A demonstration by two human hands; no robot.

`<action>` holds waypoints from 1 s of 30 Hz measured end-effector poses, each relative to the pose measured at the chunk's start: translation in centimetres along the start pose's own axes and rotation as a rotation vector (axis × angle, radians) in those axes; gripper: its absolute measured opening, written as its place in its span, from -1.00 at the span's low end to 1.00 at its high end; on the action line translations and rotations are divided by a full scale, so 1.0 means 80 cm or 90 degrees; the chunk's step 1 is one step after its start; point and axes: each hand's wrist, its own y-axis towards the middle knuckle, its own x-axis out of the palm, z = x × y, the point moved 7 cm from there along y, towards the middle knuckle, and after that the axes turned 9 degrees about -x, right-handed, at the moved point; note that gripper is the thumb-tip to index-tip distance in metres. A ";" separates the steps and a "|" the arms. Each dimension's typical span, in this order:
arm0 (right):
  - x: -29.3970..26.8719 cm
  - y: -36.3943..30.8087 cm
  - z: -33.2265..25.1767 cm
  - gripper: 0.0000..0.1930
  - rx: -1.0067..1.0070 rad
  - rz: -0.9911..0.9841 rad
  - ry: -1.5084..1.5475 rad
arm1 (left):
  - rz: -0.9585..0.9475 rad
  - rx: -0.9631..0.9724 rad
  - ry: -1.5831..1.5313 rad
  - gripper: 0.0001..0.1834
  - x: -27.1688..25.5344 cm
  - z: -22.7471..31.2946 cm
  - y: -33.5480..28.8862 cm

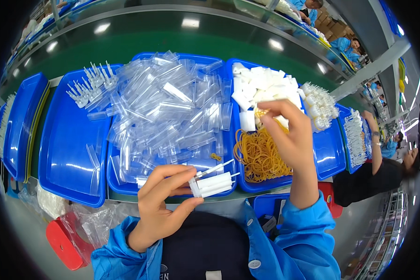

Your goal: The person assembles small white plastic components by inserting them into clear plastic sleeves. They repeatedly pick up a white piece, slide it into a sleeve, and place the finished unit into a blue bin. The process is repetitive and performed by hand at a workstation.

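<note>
My left hand (165, 200) is closed around a small bundle of white plastic tubes (215, 183) with thin tips pointing right. A clear plastic piece shows at the end of the bundle, between my thumb and fingers. My right hand (291, 133) is raised over the far edge of a heap of tan rubber bands (259, 156). Its thumb and index finger pinch a yellowish rubber band (262, 112), partly hidden by the fingers. Beside those fingertips lie white foam-like blocks (261, 84), sharing a blue tray with the rubber bands.
A blue tray (114, 179) heaped with clear plastic sleeves (163, 107) stands in the middle. Left of it, another tray (63, 140) holds white spiked parts (92, 86). More white parts (319, 106) fill trays at right. Beyond runs a green conveyor (163, 37). A person (378, 163) works at right.
</note>
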 end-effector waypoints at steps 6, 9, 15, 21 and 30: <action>0.052 0.020 0.061 -0.76 0.070 -0.095 -0.078 | -0.012 -0.005 -0.091 -0.54 0.000 -0.002 0.002; 0.073 0.016 0.070 -0.81 0.048 -0.150 -0.151 | -0.053 0.016 -0.057 -0.54 -0.001 -0.002 0.000; 0.020 0.013 0.027 -0.83 0.007 -0.009 -0.063 | 0.026 -0.007 -0.116 -0.52 -0.005 -0.001 -0.001; 0.018 -0.045 -0.014 -0.83 0.237 0.023 0.322 | 0.001 0.015 -0.051 -0.52 -0.002 -0.003 0.000; 0.051 -0.082 -0.034 -0.84 0.317 0.053 0.669 | 0.025 0.051 0.013 -0.51 0.001 0.006 -0.004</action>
